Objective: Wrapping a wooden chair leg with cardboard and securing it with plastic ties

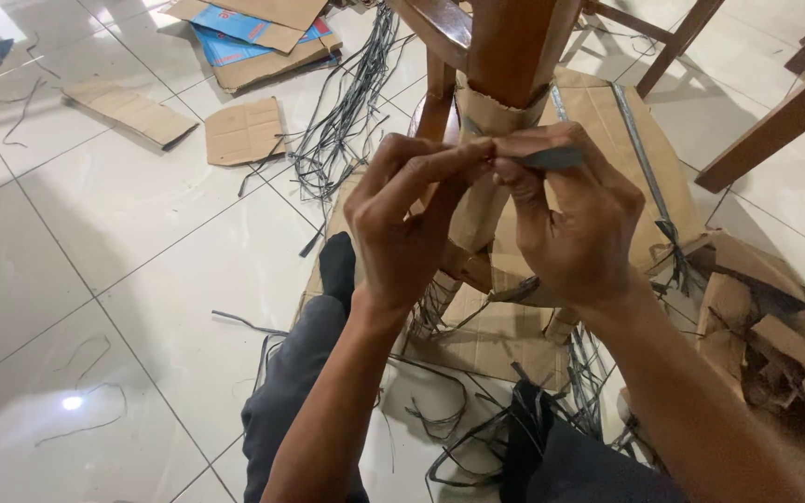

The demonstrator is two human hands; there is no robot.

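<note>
Pinching the grey strap [552,158] at its near end, your right hand [575,224] meets your left hand [407,224], fingertips closed narrowly against it, before the cardboard-wrapped chair leg [500,112].

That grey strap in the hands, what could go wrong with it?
The left hand and right hand pinch a thin grey strap against the cardboard wrap on the wooden leg. It may slip from the fingertips, or its edge might nick a finger. Loose strap pieces on the tiled floor could tangle feet.
</note>
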